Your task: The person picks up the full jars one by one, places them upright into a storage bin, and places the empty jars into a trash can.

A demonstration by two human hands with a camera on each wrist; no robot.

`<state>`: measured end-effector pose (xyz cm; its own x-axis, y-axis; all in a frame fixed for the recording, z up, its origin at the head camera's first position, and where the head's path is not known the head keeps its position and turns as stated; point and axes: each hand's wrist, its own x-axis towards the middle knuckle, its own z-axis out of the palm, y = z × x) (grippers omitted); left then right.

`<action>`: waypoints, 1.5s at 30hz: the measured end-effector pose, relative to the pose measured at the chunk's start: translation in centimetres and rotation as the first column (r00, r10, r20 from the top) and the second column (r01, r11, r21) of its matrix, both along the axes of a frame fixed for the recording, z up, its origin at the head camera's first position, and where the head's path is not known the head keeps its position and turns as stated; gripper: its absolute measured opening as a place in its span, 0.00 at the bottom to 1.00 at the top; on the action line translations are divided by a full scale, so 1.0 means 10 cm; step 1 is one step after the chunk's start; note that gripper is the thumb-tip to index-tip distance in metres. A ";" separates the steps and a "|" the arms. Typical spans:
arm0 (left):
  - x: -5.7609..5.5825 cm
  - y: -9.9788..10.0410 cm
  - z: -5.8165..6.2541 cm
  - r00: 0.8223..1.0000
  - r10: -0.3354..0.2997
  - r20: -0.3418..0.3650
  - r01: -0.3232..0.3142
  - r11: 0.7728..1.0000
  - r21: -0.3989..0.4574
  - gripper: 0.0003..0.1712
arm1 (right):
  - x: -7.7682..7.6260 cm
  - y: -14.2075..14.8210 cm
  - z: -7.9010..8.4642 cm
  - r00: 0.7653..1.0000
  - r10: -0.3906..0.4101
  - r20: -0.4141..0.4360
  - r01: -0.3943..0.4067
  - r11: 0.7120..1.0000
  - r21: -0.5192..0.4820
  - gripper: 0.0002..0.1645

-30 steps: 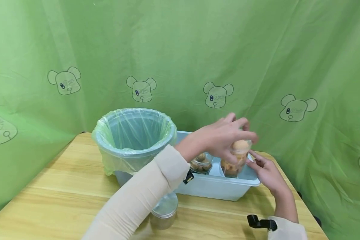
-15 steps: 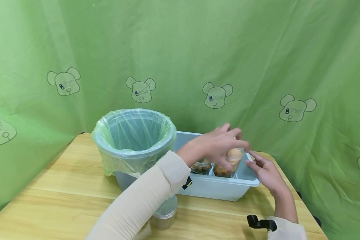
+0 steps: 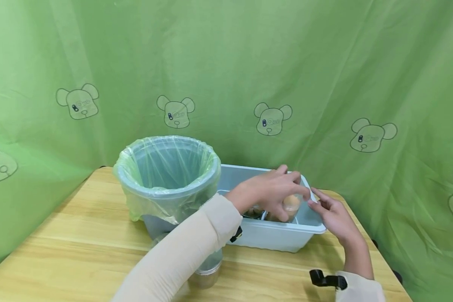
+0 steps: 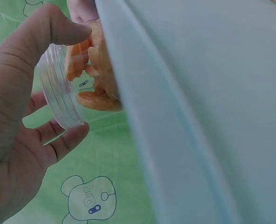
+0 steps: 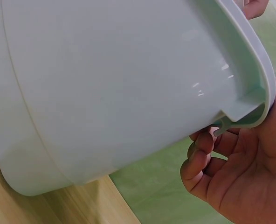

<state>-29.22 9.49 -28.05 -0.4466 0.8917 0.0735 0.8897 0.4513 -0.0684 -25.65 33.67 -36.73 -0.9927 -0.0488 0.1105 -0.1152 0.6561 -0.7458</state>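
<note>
My left hand (image 3: 274, 189) reaches down over a light blue plastic box (image 3: 272, 237) and grips a clear screw-top jar (image 3: 291, 204) by its upper end. In the left wrist view, orange-brown baked pieces (image 4: 100, 70) show through the jar's wall, with the thumb on one side and fingertips on the other. Inside the box, the jar's lower part is hidden behind the near wall. Beside it stands a second jar (image 3: 253, 212), mostly covered by my hand. My right hand (image 3: 337, 214) holds the box's right end, thumb on the rim (image 5: 268, 77) and fingers below it.
A round bin (image 3: 166, 192) with a thin yellow-green liner stands left of the box. Nearer me, a clear lidded jar (image 3: 207, 270) stands on the wooden table (image 3: 68, 256), partly behind my left sleeve. Green cloth (image 3: 226, 67) printed with bear heads hangs behind.
My left hand has lowered the jar into the box, bringing it slightly left, closer to the second jar. My right hand keeps its hold on the box's end.
</note>
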 end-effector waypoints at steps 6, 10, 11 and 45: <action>-0.01 0.02 -0.04 1.000 0.006 0.022 -0.005 1.000 -0.007 0.35 | -0.01 -0.02 0.01 1.000 0.002 0.002 -0.002 1.000 -0.005 0.43; -0.03 0.04 -0.05 1.000 0.004 0.024 -0.004 1.000 -0.007 0.35 | -0.01 -0.02 0.02 1.000 0.005 0.004 -0.005 1.000 -0.011 0.43; -0.03 0.04 -0.05 1.000 0.003 0.021 -0.002 1.000 -0.006 0.35 | -0.01 -0.02 0.02 1.000 0.005 0.006 -0.005 1.000 -0.014 0.43; 0.01 0.00 -0.05 0.996 0.076 -0.045 -0.081 0.990 -0.113 0.39 | -0.01 0.00 -0.02 1.000 0.012 -0.011 -0.012 0.999 -0.032 0.40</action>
<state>-29.07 9.53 -28.55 -0.5141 0.8577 -0.0082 0.8475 0.5065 -0.1587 -25.71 33.68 -36.92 -0.9908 -0.0570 0.1227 -0.1310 0.6303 -0.7652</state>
